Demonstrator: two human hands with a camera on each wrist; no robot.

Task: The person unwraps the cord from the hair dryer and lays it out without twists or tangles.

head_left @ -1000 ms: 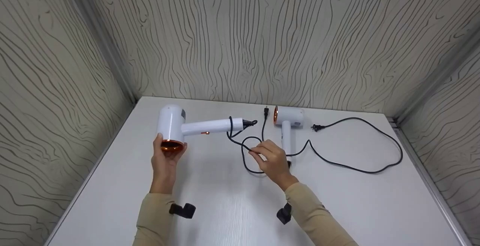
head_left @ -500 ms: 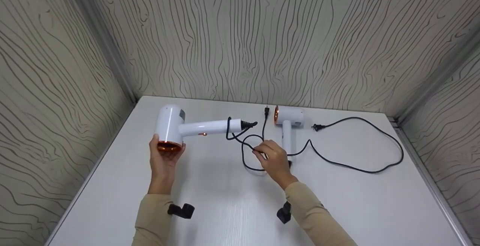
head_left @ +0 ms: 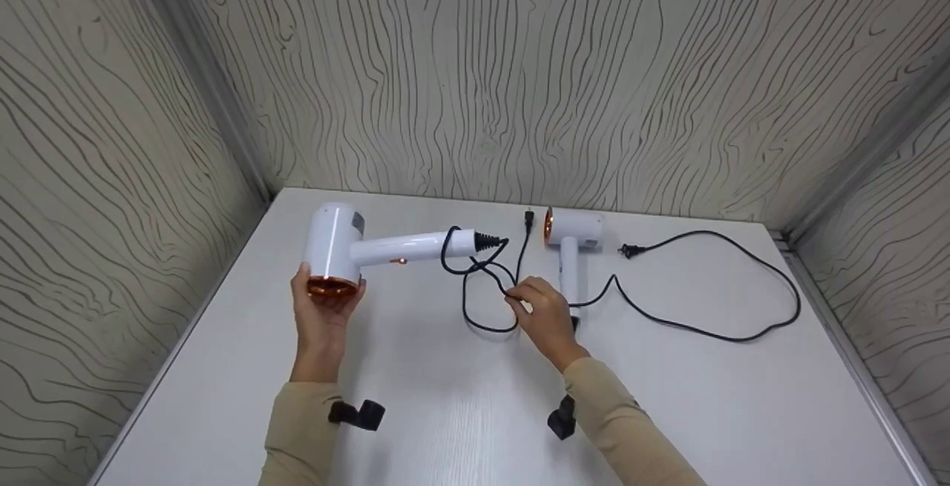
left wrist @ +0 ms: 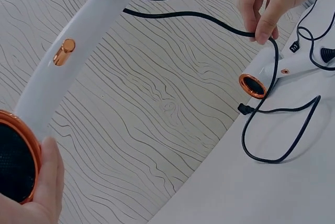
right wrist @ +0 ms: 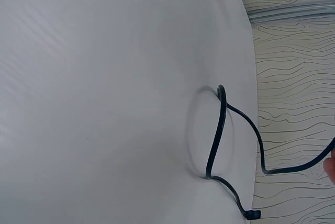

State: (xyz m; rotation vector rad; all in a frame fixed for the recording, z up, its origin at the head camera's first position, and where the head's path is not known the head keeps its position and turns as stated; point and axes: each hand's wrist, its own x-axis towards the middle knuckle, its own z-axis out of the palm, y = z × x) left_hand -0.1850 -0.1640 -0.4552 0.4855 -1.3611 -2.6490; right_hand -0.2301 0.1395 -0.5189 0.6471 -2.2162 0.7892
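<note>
My left hand (head_left: 321,334) holds a white hair dryer (head_left: 334,241) by its barrel, next to the copper-coloured rim. The dryer's handle (left wrist: 78,41) points right, raised over the table. Its black cord (head_left: 465,300) makes a loose loop around the handle's end. With thumb and fingers, my right hand (head_left: 548,319) pinches this cord a short way from the handle. Beyond the pinch the cord hangs in a loop and runs back to a plug (head_left: 528,219) on the table. In the right wrist view only a fingertip (right wrist: 330,169) shows at the right edge, beside the cord.
Behind my right hand a second white hair dryer (head_left: 582,229) lies on the white table (head_left: 430,412). Its black cord (head_left: 727,339) curves out to the right and ends at a plug (head_left: 632,251). Wood-patterned panels (head_left: 475,85) enclose the table at the back and sides.
The held dryer has shifted slightly left with my left hand. The cord loop around its handle has widened and slid a little toward the barrel. My right hand has barely moved.
</note>
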